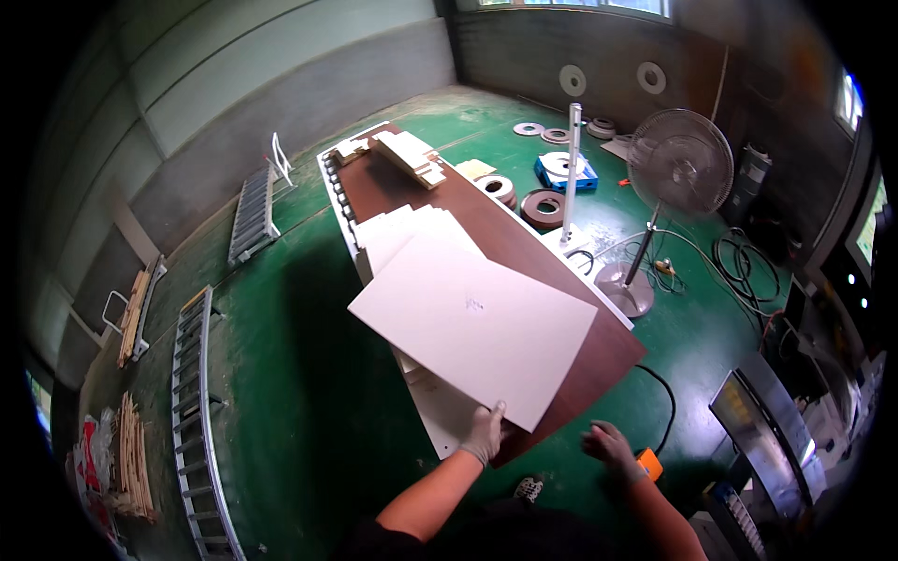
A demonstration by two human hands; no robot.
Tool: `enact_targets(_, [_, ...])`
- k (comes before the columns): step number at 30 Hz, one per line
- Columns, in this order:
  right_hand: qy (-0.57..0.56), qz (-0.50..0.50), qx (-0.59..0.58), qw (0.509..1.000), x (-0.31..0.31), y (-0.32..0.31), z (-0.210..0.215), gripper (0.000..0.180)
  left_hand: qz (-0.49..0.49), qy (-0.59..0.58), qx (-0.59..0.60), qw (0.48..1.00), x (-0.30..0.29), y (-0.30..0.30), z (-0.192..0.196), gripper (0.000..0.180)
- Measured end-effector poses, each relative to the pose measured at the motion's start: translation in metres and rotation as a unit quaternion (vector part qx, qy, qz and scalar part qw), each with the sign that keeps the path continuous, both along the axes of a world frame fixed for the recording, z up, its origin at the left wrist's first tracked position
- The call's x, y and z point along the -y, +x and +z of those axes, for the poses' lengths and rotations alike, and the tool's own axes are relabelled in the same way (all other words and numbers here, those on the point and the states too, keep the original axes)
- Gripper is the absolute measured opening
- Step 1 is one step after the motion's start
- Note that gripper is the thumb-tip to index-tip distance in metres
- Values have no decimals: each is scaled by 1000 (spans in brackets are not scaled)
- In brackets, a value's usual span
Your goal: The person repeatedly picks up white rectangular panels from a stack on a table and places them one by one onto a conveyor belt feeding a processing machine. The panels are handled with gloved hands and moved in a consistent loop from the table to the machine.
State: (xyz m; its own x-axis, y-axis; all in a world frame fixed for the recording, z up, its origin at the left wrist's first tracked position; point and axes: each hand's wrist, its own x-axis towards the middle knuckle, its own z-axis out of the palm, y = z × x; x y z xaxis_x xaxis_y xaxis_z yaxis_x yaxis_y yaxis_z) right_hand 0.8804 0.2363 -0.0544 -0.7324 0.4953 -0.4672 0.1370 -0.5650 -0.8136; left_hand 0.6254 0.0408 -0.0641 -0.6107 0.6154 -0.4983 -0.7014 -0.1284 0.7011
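My left hand (pixel 485 436), in a light glove, grips the near edge of a large white rectangular board (pixel 472 323), thumb on top. The board lies tilted across other boards and a brown-topped table (pixel 599 360); a small grey mark shows near its middle. Behind it is a fanned stack of white boards (pixel 412 224), partly covered. My right hand (pixel 613 447), gloved too, hangs off the table's near right corner with fingers loosely bent and nothing in them. It is apart from the board.
Narrow board pieces (pixel 407 154) are piled at the table's far end. A standing fan (pixel 681 161), rolls of edge strip (pixel 544 208) and loose cables are to the right. Roller conveyors (pixel 195 421) stand on the green floor at left. A machine (pixel 762 430) is at near right.
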Motion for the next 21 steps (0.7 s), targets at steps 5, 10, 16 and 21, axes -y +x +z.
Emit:
enact_targets(5, [-119, 30, -94, 988, 25, -26, -29, 64, -183, -40, 76, 979, 37, 109, 23, 45])
enact_targets(10, [-62, -115, -83, 988, 40, 33, 5, 49, -69, 87, 91, 990, 73, 88, -24, 48])
enact_targets(16, [119, -262, 81, 954, 35, 118, 49, 38, 133, -24, 107, 985, 57, -18, 5, 47])
enact_targets(21, [110, -442, 133, 880, 49, 217, 41, 34, -40, 39, 91, 994, -14, 40, 22, 49])
